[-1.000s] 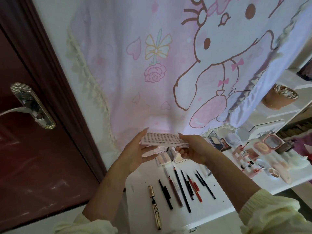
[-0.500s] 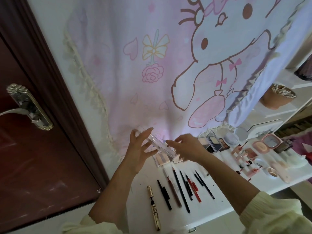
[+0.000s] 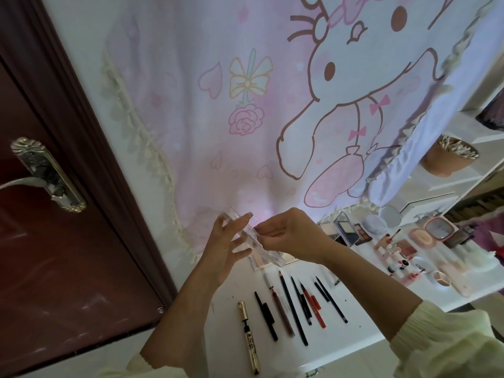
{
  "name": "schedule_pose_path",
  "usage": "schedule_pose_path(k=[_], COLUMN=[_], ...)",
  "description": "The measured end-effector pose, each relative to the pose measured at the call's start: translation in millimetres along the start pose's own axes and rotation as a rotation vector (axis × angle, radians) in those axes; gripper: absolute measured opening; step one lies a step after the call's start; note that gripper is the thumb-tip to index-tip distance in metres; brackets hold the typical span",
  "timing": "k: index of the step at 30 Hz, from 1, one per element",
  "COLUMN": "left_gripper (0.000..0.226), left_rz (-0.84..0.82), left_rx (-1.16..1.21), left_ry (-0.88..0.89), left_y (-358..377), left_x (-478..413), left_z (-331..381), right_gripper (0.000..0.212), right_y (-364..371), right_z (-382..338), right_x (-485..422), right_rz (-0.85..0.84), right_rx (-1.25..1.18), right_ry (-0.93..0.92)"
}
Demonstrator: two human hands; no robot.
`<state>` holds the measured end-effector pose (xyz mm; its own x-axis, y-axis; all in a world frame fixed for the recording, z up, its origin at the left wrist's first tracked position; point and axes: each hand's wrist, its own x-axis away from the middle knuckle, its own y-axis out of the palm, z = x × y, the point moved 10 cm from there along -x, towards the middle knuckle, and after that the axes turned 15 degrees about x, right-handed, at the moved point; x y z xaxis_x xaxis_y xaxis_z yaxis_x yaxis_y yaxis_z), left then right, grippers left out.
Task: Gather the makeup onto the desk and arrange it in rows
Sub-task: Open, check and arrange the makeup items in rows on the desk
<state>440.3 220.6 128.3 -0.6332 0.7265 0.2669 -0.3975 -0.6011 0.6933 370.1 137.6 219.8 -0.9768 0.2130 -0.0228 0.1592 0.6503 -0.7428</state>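
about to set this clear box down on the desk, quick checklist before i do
1. Grip on the clear plastic rectangular case: ok, left hand holds it and right hand pinches it.
2. Case lid closed: cannot tell.
3. Free spot on the white desk: ok, bare patch beside the gold mascara tube.
4. Row of dark pencils tidy: ok, side by side.
5. Straight drop: not ok, the pale square palette appears to lie underneath.

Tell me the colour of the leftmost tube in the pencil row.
Gold tube, dark band midway; head view.
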Motion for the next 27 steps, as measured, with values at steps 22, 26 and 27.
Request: schedule_pose_path(k=[22, 26, 27], left_gripper=[0.061, 0.061, 0.059], left_rz=[-0.035, -0.03, -0.03], left_rx=[-0.087, -0.046, -0.045], left_ry=[0.01, -0.005, -0.007], left_y=[-0.7, -3.6, -3.3], left_x=[2.3, 1.4, 1.8], left_z=[-1.9, -2.8, -2.9], right_gripper=[0.025, 0.03, 0.031], right_y=[9.3, 7.1, 6.8], right_z=[-5.3, -7.3, -7.6], right_x=[-0.6, -0.8, -1.0], right_rz=[0.033, 0.029, 0.02], right_rx=[-0.026, -0.083, -0.09], right_ry=[0.014, -0.006, -0.009])
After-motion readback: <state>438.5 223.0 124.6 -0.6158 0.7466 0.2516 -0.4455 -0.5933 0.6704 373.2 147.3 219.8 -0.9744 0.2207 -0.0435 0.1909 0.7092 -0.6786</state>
